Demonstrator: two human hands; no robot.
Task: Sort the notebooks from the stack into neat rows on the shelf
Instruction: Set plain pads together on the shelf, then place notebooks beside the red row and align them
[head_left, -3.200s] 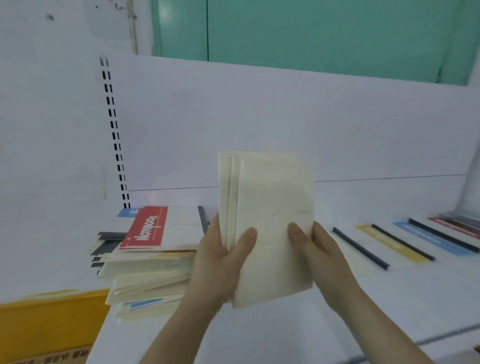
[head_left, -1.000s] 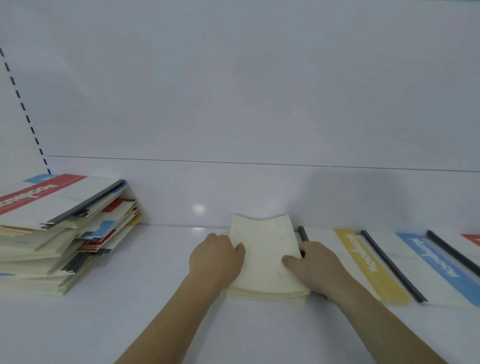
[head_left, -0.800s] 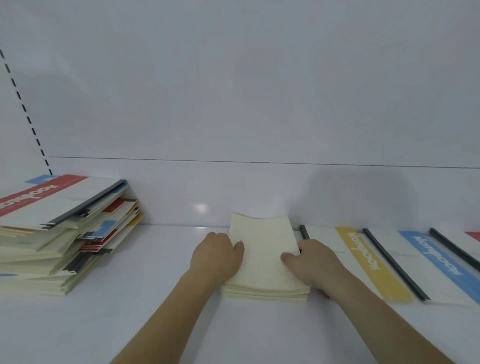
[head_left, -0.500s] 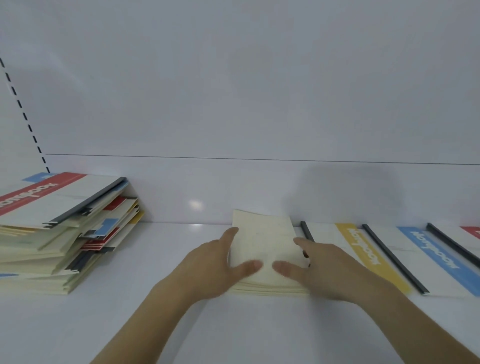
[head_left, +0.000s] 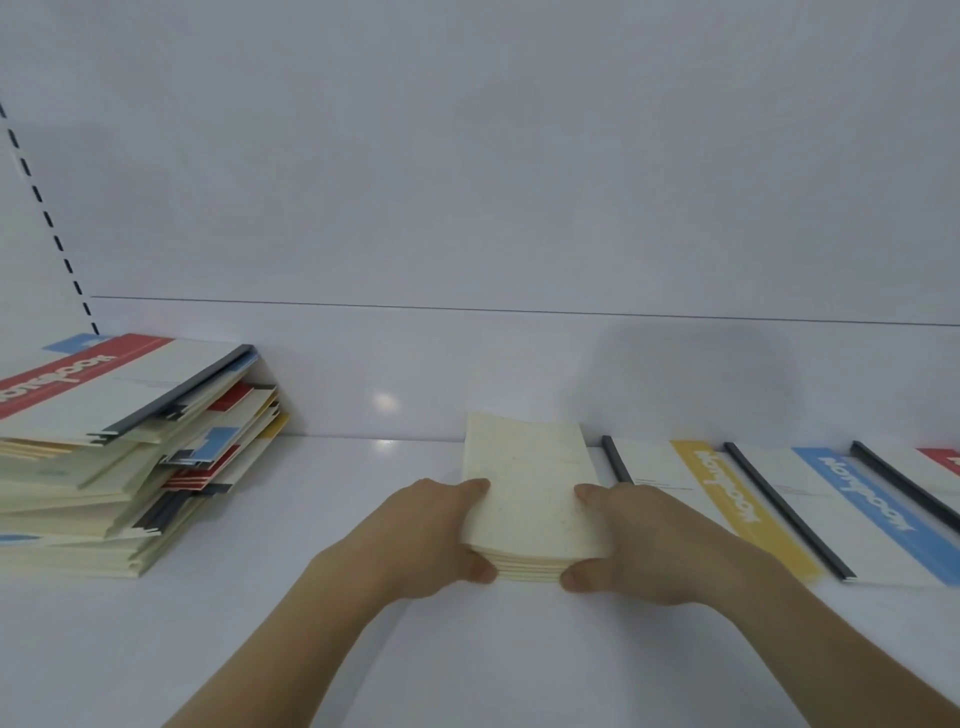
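1. White shelf (head_left: 260, 649): messy stack (head_left: 119, 457) at left, row of laid notebooks (head_left: 779, 509) at right.
2. Cream notebook pile (head_left: 530, 499) lies flat just left of the row.
3. Left hand (head_left: 431, 540) and right hand (head_left: 649, 545) grip its sides, squaring it up.
4. Next, probably: let go, reach for the stack.

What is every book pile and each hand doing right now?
cream notebooks: small neat pile, flat on the shelf, held at both sides.
left hand: grips the pile's left edge.
right hand: grips the pile's right edge.
big stack: messy, skewed, untouched at the left.
yellow-striped notebook: lying flat in the row.
blue-striped notebook: lying flat beside it.
shelf: white.
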